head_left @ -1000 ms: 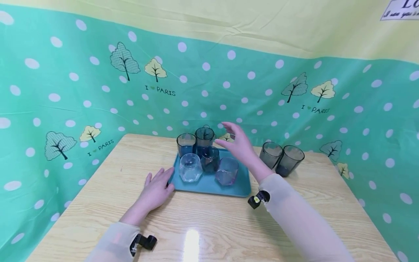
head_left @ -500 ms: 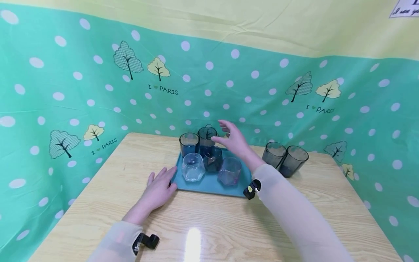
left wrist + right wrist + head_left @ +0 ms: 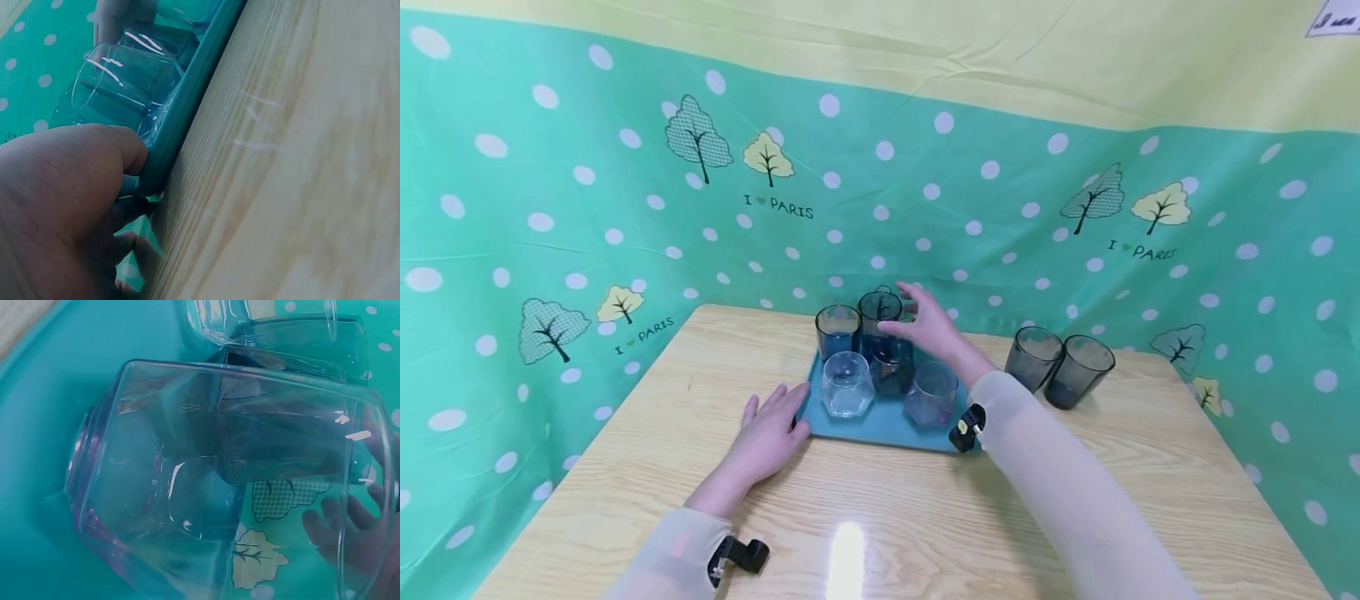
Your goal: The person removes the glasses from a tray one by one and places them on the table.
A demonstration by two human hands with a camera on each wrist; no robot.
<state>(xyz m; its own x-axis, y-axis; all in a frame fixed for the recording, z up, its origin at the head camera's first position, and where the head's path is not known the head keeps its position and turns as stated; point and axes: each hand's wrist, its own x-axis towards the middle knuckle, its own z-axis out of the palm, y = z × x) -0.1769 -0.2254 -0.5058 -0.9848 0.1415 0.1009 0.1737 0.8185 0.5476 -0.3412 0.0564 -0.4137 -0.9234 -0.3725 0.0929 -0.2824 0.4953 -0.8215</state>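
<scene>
My left hand [image 3: 769,437] rests at the front left corner of a teal tray [image 3: 872,433]. In the left wrist view, the thumb [image 3: 132,150] touches the rim; some fingers are in shadow. My right hand [image 3: 925,325] reaches over the tray with thumb and fingers spread beside a tall dark glass [image 3: 877,307] at the back. Whether it touches that glass is unclear. Left of it stands another tall dark glass [image 3: 837,333]. In front are a clear faceted tumbler [image 3: 847,387], a shorter dark glass [image 3: 891,371] and a pinkish clear tumbler [image 3: 932,398], large in the right wrist view.
Two tall grey glasses [image 3: 1033,358] stand close together on the wooden table [image 3: 925,517], right of the tray. A green dotted curtain [image 3: 850,200] hangs behind the table and along its sides. Light reflects off the table's front part.
My right hand has shifted slightly left and down, bringing its thumb closer in front of the tall back glass. The left hand stays at the tray corner. The head view has panned slightly.
</scene>
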